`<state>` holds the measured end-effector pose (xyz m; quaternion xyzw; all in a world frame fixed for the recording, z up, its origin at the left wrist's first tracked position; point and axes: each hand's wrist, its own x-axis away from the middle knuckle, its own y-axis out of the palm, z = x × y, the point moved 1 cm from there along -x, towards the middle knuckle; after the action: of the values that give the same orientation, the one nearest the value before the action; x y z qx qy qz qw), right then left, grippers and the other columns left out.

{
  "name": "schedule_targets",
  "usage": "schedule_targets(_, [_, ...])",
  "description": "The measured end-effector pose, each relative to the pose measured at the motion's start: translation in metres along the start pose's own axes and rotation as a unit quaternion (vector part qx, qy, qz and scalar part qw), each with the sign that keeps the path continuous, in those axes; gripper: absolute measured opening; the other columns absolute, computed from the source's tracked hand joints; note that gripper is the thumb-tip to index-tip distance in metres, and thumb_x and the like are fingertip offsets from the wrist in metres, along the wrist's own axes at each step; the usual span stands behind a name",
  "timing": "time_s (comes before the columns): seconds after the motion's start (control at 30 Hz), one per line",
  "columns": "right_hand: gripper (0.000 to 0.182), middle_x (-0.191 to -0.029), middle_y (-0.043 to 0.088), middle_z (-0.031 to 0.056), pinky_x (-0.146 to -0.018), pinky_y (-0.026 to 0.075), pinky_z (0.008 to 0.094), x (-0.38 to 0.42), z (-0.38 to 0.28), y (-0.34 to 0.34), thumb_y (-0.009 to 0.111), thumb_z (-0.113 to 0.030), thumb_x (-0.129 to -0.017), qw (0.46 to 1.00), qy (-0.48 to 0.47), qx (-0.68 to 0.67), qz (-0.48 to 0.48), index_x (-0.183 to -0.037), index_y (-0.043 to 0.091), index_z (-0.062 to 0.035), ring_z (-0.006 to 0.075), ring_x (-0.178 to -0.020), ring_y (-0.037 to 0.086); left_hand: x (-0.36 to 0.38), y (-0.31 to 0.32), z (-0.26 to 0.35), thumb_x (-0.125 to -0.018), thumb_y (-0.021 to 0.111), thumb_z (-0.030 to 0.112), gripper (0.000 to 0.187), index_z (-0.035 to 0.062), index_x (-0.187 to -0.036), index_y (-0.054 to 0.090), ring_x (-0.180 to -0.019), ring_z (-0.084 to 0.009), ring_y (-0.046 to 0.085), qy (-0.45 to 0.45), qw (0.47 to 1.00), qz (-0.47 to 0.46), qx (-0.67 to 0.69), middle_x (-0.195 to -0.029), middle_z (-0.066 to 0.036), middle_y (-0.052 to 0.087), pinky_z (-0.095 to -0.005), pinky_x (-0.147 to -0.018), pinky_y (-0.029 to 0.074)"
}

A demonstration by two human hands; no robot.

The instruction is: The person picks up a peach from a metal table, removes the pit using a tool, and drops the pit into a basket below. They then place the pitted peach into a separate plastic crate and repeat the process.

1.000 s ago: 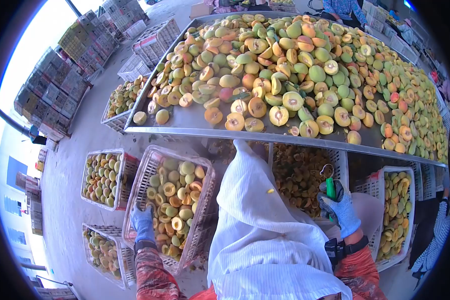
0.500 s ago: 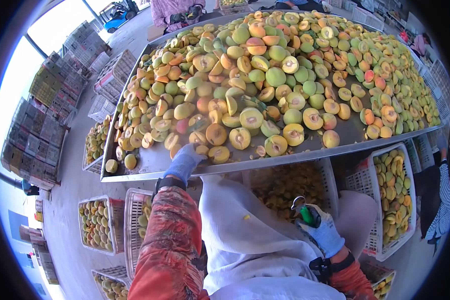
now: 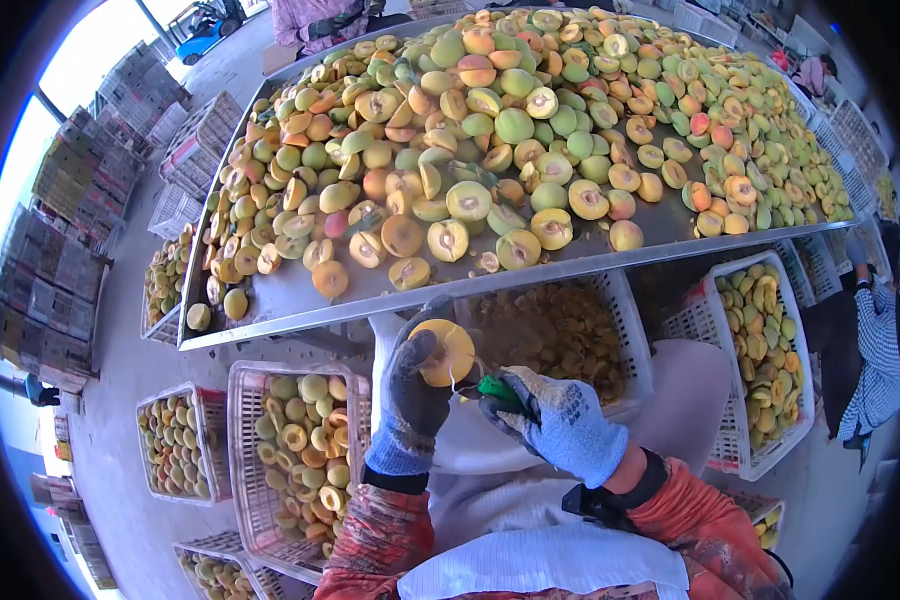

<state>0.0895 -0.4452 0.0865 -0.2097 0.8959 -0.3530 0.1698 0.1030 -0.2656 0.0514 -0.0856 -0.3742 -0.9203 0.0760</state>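
Note:
My left hand [image 3: 410, 400], in a grey-palmed blue work glove, grips a yellow peach half [image 3: 448, 352] with its cut face turned to the right. Close beside it, my gloved right hand [image 3: 570, 425] is wrapped round the green handle of a pitting tool [image 3: 500, 390]. The thin metal loop of the tool is right at the fruit's lower edge. Both hands are over my lap, just in front of the steel table [image 3: 370, 312]. On that table lies a large heap of peach halves [image 3: 515, 125], many showing their brown stone hollows.
Under the table edge stands a crate of brownish scraps [image 3: 625, 300]. Peach crates flank me on the left [image 3: 240, 440] and right [image 3: 790, 440]. Stacked crates [image 3: 50, 275] and a blue forklift [image 3: 205, 35] are farther left. Other people [image 3: 870, 360] are around the table.
My left hand has come back from the table with a peach half. My right hand has moved up and left, bringing the pitting tool to the fruit. The view has shifted slightly.

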Motion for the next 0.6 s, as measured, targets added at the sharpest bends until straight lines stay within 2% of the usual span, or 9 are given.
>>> schedule_targets(0.1, [0.031,-0.069,0.062,0.0169,-0.052,0.048,0.0376,0.005,-0.004,0.004,0.066,-0.024,-0.081,1.000,0.015,-0.010,0.020,-0.102,0.056,-0.0039,0.0338,-0.061,0.062,0.013,0.009,-0.013,-0.087,0.054,0.032,0.046,0.0021,-0.121,0.048,-0.098,-0.0283,0.060,0.008,1.000,0.013,0.019,-0.111,-0.013,0.058,-0.0398,-0.079,0.053])
schedule_targets(0.13, [0.027,-0.066,0.061,0.0164,-0.050,0.047,0.0370,0.006,-0.005,0.003,0.065,-0.024,-0.082,0.999,0.000,-0.012,0.038,-0.097,0.055,-0.0040,0.0333,-0.059,0.061,0.015,0.011,-0.014,-0.088,0.053,0.034,0.046,0.0028,-0.122,0.047,-0.099,-0.0272,0.060,0.020,0.999,-0.004,-0.026,-0.110,-0.012,0.058,-0.0394,-0.084,0.051])
schedule_targets(0.27, [0.028,-0.066,0.061,0.0170,-0.050,0.046,0.0375,0.011,-0.004,0.002,0.066,-0.024,-0.081,0.999,-0.002,0.006,0.046,-0.097,0.055,-0.0035,0.0330,-0.059,0.061,0.023,0.021,-0.011,-0.088,0.053,0.033,0.047,0.0018,-0.122,0.048,-0.100,-0.0257,0.059,0.011,1.000,-0.014,0.002,-0.110,-0.012,0.058,-0.0384,-0.085,0.050])
schedule_targets(0.37, [0.027,-0.064,0.060,0.0159,-0.050,0.046,0.0376,0.014,-0.006,-0.001,0.066,-0.023,-0.081,0.998,0.003,0.041,0.044,-0.097,0.056,-0.0033,0.0324,-0.059,0.061,0.026,0.023,-0.009,-0.089,0.051,0.027,0.044,-0.0008,-0.122,0.047,-0.105,-0.0238,0.056,0.018,0.999,-0.034,-0.034,-0.118,-0.012,0.054,-0.0363,-0.089,0.047])
schedule_targets(0.43, [0.029,-0.069,0.060,0.0189,-0.050,0.046,0.0383,0.015,-0.007,-0.003,0.066,-0.023,-0.080,0.998,0.036,0.036,-0.043,-0.098,0.055,-0.0021,0.0334,-0.059,0.060,0.031,0.025,-0.007,-0.086,0.056,0.020,0.040,-0.0019,-0.118,0.050,-0.102,-0.0228,0.057,0.045,0.990,-0.016,-0.131,-0.116,-0.013,0.055,-0.0346,-0.088,0.047])
schedule_targets(0.47, [0.029,-0.069,0.060,0.0189,-0.050,0.046,0.0383,0.018,-0.003,0.002,0.066,-0.023,-0.080,0.998,0.039,0.033,-0.045,-0.098,0.055,-0.0021,0.0334,-0.059,0.060,0.034,0.029,-0.006,-0.086,0.056,0.020,0.040,-0.0019,-0.118,0.050,-0.102,-0.0228,0.057,0.041,0.990,-0.015,-0.132,-0.116,-0.013,0.055,-0.0346,-0.088,0.047])
schedule_targets(0.53, [0.030,-0.068,0.061,0.0145,-0.046,0.045,0.0337,0.023,0.002,0.014,0.063,-0.027,-0.084,0.995,-0.010,-0.097,-0.018,-0.097,0.056,-0.0010,0.0261,-0.051,0.060,0.040,0.038,-0.006,-0.079,0.059,0.019,0.040,-0.0030,-0.112,0.055,-0.091,-0.0223,0.061,0.073,0.988,0.030,-0.133,-0.107,-0.014,0.060,-0.0332,-0.080,0.051])
schedule_targets(0.57, [0.030,-0.068,0.061,0.0145,-0.046,0.045,0.0337,0.024,-0.001,0.013,0.063,-0.027,-0.084,0.995,-0.007,-0.098,-0.019,-0.097,0.056,-0.0010,0.0261,-0.051,0.060,0.041,0.039,-0.008,-0.079,0.059,0.019,0.040,-0.0030,-0.112,0.055,-0.091,-0.0223,0.061,0.070,0.988,0.032,-0.133,-0.107,-0.014,0.060,-0.0332,-0.080,0.051])
schedule_targets(0.6, [0.031,-0.065,0.059,0.0103,-0.044,0.044,0.0302,0.025,-0.005,0.011,0.060,-0.030,-0.086,0.941,0.135,-0.293,-0.100,-0.096,0.056,-0.0012,0.0202,-0.048,0.057,0.042,0.040,-0.009,-0.079,0.059,0.018,0.040,-0.0034,-0.112,0.055,-0.090,-0.0225,0.061,0.089,0.985,0.043,-0.143,-0.107,-0.014,0.060,-0.0330,-0.079,0.051])
